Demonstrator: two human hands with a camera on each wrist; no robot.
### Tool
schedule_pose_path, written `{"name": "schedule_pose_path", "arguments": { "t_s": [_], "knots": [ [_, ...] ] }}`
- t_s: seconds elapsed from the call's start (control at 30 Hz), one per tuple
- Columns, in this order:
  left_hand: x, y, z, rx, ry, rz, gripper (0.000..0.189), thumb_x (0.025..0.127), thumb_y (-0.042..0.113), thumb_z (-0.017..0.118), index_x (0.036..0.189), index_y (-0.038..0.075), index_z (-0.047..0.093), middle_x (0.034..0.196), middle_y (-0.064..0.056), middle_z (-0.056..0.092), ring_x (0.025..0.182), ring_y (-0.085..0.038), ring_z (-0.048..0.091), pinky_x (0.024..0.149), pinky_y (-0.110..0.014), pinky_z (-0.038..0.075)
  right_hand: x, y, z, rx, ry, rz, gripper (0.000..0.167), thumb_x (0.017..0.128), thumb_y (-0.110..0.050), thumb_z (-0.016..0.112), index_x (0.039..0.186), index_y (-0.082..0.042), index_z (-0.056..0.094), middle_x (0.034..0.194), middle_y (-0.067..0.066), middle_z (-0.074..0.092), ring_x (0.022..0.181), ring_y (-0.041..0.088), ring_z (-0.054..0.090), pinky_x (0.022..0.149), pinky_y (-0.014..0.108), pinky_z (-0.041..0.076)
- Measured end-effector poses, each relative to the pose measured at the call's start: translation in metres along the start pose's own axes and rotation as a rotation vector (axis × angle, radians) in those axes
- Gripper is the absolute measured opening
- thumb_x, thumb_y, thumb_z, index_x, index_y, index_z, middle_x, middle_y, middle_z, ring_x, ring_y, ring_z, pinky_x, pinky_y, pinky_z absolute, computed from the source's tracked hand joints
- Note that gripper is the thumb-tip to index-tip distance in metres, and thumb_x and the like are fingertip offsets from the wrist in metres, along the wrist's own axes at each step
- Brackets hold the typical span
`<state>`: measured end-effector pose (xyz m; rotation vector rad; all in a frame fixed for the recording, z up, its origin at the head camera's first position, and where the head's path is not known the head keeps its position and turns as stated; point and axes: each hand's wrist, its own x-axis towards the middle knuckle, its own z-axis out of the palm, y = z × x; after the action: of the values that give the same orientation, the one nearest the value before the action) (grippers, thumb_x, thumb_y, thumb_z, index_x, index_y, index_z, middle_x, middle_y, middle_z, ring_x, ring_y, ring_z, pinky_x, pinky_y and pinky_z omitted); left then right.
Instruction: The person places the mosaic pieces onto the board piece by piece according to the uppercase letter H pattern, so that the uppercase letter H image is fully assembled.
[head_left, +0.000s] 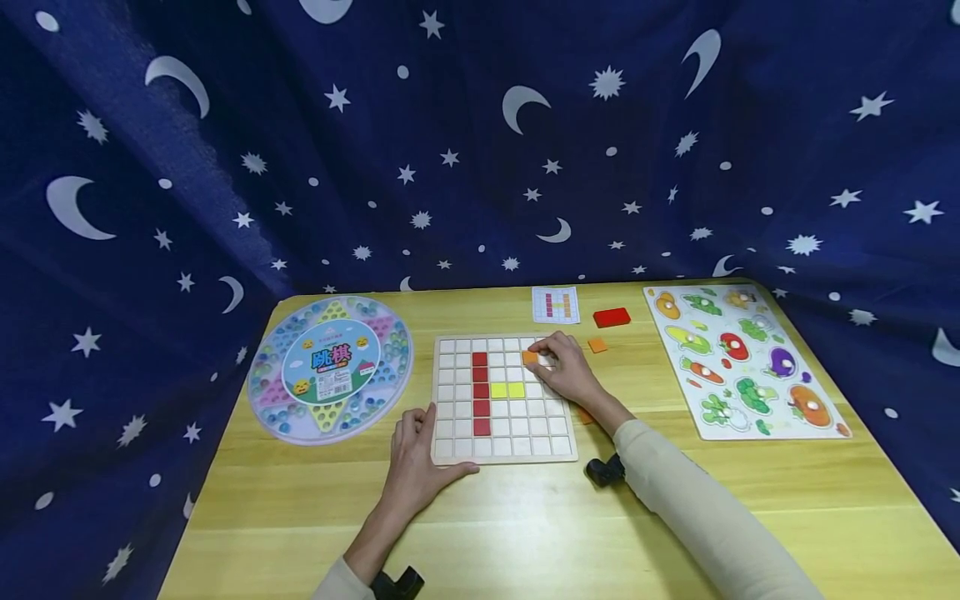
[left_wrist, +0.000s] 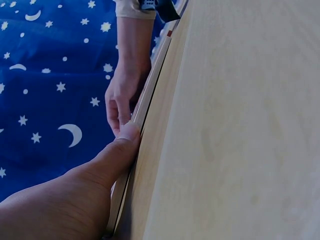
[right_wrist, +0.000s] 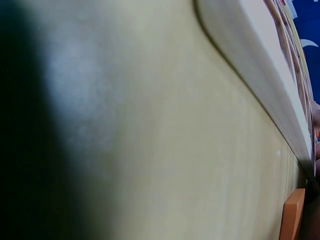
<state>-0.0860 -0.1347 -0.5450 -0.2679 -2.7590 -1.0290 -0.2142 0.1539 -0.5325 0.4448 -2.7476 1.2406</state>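
A square wooden grid board [head_left: 453, 450] lies on the table. Several red tiles [head_left: 481, 390] form a column on it, and two yellow tiles [head_left: 507, 390] extend sideways from the column's middle. My left hand [head_left: 414, 467] is spread around the near left corner, thumb along the near edge and fingers by the left side; the thumb [left_wrist: 117, 152] touches the rim in the left wrist view. Over the board's upper right, my right hand [head_left: 566, 371] pinches an orange square tile [head_left: 529, 357] at a grid cell. In the right wrist view that tile is mostly hidden.
Loose orange tiles [head_left: 597, 345] lie right of the board, one partly beneath the right wrist. Behind are a printed pattern card [head_left: 556, 305] and a stack of red tiles [head_left: 612, 317]. A round Chinese checkers set [head_left: 330, 371] lies left, a vegetable puzzle board [head_left: 746, 362] right.
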Motion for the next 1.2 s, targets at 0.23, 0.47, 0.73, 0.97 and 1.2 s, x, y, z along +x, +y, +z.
{"name": "schedule_pose_path", "arguments": {
  "t_s": [0.23, 0.47, 0.73, 0.97, 1.2],
  "knots": [
    [-0.0003, -0.0001, -0.0003, 0.003, -0.002, -0.004, 0.117, 0.054, 0.061, 0.088, 0.147, 0.006, 0.042, 0.113, -0.008, 0.042, 0.100, -0.021, 0.037, 0.086, -0.040, 0.033, -0.0005, 0.0001, 0.0009, -0.003, 0.004, 0.002, 0.025, 0.087, -0.017, 0.075, 0.109, -0.007, 0.069, 0.101, 0.007, 0.057, 0.098, 0.023, 0.047, 0.087, 0.039, 0.038],
    [-0.0008, -0.0016, 0.0012, 0.007, 0.017, 0.021, 0.117, 0.053, 0.061, 0.089, 0.145, 0.004, 0.044, 0.112, -0.009, 0.042, 0.099, -0.022, 0.037, 0.085, -0.040, 0.033, -0.0003, -0.0012, 0.0004, -0.004, 0.004, 0.006, 0.025, 0.087, -0.017, 0.074, 0.110, -0.007, 0.070, 0.101, 0.007, 0.058, 0.099, 0.024, 0.046, 0.087, 0.039, 0.037],
    [-0.0011, -0.0019, 0.0022, 0.008, 0.011, 0.016, 0.116, 0.054, 0.061, 0.088, 0.146, 0.006, 0.043, 0.112, -0.008, 0.042, 0.099, -0.021, 0.037, 0.085, -0.040, 0.033, -0.0013, -0.0028, 0.0003, 0.004, 0.008, 0.004, 0.025, 0.086, -0.017, 0.075, 0.109, -0.007, 0.070, 0.102, 0.008, 0.058, 0.099, 0.024, 0.047, 0.088, 0.040, 0.038],
    [-0.0006, -0.0015, 0.0019, -0.008, -0.028, -0.025, 0.116, 0.055, 0.061, 0.088, 0.148, 0.010, 0.042, 0.113, -0.008, 0.041, 0.100, -0.022, 0.037, 0.088, -0.039, 0.033, -0.0018, -0.0017, 0.0005, -0.005, 0.010, -0.013, 0.028, 0.088, -0.018, 0.074, 0.113, -0.007, 0.070, 0.103, 0.008, 0.058, 0.098, 0.024, 0.047, 0.086, 0.040, 0.038],
    [-0.0009, -0.0002, 0.0017, -0.007, -0.015, -0.018, 0.117, 0.054, 0.060, 0.089, 0.148, 0.010, 0.041, 0.112, -0.008, 0.041, 0.100, -0.022, 0.037, 0.088, -0.039, 0.033, -0.0028, -0.0013, 0.0003, -0.032, 0.008, -0.024, 0.033, 0.088, -0.018, 0.073, 0.119, -0.008, 0.069, 0.104, 0.008, 0.058, 0.098, 0.024, 0.045, 0.085, 0.040, 0.035]
  ]
}}
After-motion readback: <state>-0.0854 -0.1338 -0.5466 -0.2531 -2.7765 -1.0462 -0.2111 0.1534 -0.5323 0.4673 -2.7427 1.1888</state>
